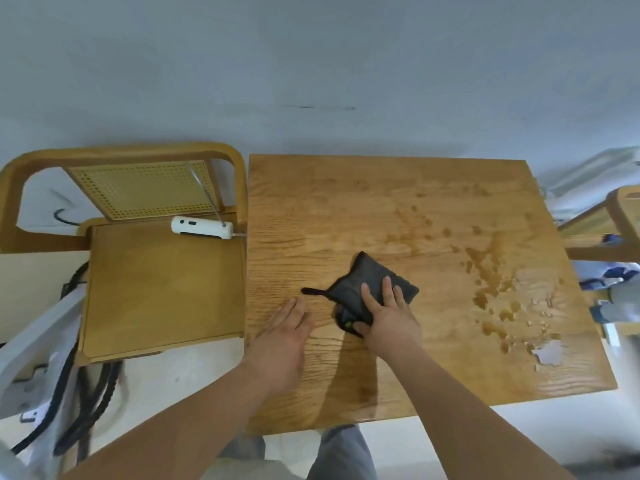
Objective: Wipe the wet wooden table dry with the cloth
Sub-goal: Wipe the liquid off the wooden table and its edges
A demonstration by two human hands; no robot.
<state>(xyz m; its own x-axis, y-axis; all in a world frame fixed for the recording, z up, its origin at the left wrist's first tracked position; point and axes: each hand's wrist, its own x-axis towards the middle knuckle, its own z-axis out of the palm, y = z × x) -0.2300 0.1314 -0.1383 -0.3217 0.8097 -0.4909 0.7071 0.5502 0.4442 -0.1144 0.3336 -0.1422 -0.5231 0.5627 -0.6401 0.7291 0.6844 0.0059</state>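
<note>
On the tabletop (346,209), puddles (491,282) pool right of centre, near its edge, while the folded cloth (360,275) sits mid-frame under the flat, pressing fingers (386,289) of our right hand (388,317), left hand (287,327) released beside it, so sweep too fast and we'd likely push water overboard.

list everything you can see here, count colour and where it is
table: one, light wood, centre
water: many puddles and drops, clear, right half of table
cloth: one, black, mid-table
chair: one, wood with cane back, left of table
handheld device: one, white, back of that chair's seat
second chair: one, wood, partly seen at right edge
cables: several, black, floor far left
left hand: one, flat on table, left of cloth
right hand: one, pressing on cloth
</note>
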